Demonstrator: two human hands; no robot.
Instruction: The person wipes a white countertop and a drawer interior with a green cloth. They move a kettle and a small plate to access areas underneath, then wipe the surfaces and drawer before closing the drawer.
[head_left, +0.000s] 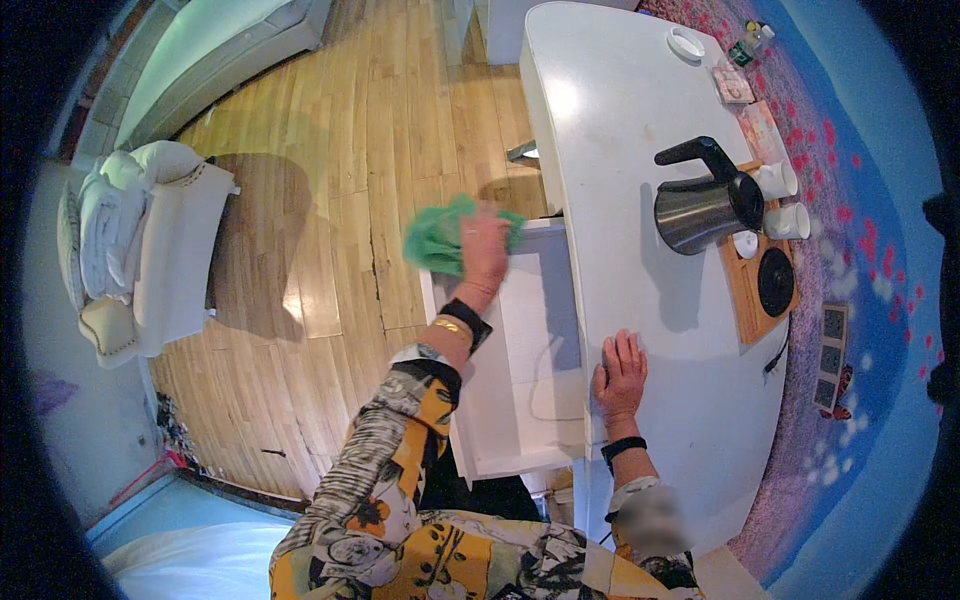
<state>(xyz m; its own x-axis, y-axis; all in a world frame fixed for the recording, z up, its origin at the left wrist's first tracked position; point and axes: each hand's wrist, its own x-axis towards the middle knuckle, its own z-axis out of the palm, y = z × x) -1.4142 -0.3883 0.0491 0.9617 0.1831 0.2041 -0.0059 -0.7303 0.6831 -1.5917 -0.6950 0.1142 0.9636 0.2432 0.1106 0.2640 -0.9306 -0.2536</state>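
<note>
My left hand (484, 251), slightly blurred, grips a crumpled green cloth (435, 238) over the far front corner of a pulled-out white drawer (469, 420). Part of the drawer's front edge is hidden under the cloth and my forearm. Inside, the drawer floor is pale, with a grey-blue shadow along one side and a thin curved line that may be a cord. My right hand (622, 375) lies flat on the white desk top (607, 165), near the edge above the drawer, fingers stretched out and holding nothing.
Farther along the desk stand a dark metal kettle (697, 214), white cups (786, 222) and a wooden tray (750, 315) with a black kettle base (776, 281). A white ashtray-like dish (685, 45) and a plastic bottle (750, 46) sit at the far end. A cream armchair (176, 262) stands left on the wooden floor (337, 247).
</note>
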